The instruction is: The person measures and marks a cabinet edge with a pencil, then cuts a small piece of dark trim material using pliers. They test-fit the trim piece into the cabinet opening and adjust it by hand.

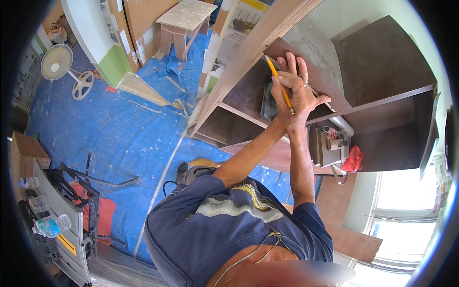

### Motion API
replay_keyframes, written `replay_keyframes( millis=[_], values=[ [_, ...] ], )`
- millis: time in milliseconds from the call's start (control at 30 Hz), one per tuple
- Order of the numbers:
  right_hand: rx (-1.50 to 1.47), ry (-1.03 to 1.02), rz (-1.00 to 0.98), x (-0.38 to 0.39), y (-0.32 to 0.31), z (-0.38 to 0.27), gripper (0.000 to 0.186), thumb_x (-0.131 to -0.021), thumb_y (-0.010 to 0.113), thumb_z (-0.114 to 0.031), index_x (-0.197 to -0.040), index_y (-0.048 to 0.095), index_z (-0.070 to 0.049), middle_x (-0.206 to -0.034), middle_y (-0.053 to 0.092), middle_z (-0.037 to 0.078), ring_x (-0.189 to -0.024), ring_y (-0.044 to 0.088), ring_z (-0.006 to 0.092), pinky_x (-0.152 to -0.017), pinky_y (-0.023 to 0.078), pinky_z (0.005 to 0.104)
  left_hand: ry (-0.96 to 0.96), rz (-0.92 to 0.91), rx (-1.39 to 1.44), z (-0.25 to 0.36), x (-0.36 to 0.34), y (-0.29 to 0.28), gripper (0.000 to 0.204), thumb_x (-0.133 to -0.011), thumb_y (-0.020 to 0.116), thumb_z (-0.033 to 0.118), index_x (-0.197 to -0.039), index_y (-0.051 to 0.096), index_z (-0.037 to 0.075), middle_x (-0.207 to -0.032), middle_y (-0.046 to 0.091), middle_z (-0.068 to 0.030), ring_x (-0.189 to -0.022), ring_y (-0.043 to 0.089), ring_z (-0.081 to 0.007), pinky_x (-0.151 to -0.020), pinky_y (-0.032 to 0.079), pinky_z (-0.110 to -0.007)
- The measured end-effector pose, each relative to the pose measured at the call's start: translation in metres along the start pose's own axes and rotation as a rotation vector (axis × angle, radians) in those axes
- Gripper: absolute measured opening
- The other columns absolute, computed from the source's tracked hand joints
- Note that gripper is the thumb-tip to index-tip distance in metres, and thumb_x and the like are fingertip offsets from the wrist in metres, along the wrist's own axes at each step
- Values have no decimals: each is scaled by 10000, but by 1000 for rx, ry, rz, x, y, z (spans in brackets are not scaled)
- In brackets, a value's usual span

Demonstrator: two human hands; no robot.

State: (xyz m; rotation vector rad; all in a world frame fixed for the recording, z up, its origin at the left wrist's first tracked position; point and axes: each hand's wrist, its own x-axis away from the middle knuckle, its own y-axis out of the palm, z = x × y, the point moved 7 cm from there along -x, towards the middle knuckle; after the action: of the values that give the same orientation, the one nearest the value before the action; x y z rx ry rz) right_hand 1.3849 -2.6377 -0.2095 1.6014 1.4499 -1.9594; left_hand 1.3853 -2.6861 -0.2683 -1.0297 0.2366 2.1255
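Note:
My right hand (pixel 297 98) holds a yellow pencil (pixel 271 67) at a slant, tip upward, inside the open wooden cabinet (pixel 241 67). Behind it, my left hand (pixel 290 63) is mostly hidden; its bent fingertips show at a reddish-brown board (pixel 330 95), and what they grip is unclear. Dark compartments lie beside and below both hands. To the lower right of my hands, small wood offcuts (pixel 322 150), a grey tube (pixel 342 125) and a red plastic bag (pixel 353 158) sit in the cabinet.
Blue sheeting (pixel 95 134) covers the floor. A white fan (pixel 57 62) and small wooden stool (pixel 186 14) stand beyond. At lower left are a grey folding stand (pixel 67 248) with plastic bottles (pixel 52 225). A leaning panel (pixel 330 201) is by the bright window (pixel 401 191).

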Motion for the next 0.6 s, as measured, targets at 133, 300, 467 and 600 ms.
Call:
replay_keyframes(
  millis=[133, 300, 467, 600],
  values=[
    [-140, -6, 38, -4, -1, 2, 198, -844, 746, 70, -956, 622, -36, -998, 760, 129, -1254, 644, 359, -1191, 289, 511, -2, -3, -32, 1, -1, 3, 1432, -657, 520, 961, -1608, 143, -41, -1665, 52, -327, -1542, -35, -512, -1256, 26, -587],
    [-126, -11, 55, -4, -1, -1, 202, -842, 746, 70, -959, 622, -39, -993, 757, 130, -1288, 623, 372, -1182, 306, 507, -24, -38, -147, 1, -1, 6, 1450, -642, 501, 987, -1608, 160, -40, -1666, 66, -324, -1542, -26, -514, -1256, 26, -590],
    [-129, -7, 54, -5, -2, 1, 201, -843, 753, 55, -956, 626, -54, -1010, 765, 132, -1277, 635, 358, -1168, 311, 488, -77, -179, -334, -1, 0, 13, 1450, -641, 484, 996, -1607, 171, -38, -1667, 73, -320, -1543, -28, -512, -1256, 25, -589],
    [-131, -10, 72, -2, -2, 1, 204, -845, 758, 46, -962, 634, -65, -1022, 770, 127, -1244, 660, 337, -1154, 324, 464, -77, -224, -364, -2, 0, 15, 1413, -675, 503, 966, -1609, 161, -36, -1670, 50, -317, -1542, -46, -513, -1257, 35, -589]
  ],
)
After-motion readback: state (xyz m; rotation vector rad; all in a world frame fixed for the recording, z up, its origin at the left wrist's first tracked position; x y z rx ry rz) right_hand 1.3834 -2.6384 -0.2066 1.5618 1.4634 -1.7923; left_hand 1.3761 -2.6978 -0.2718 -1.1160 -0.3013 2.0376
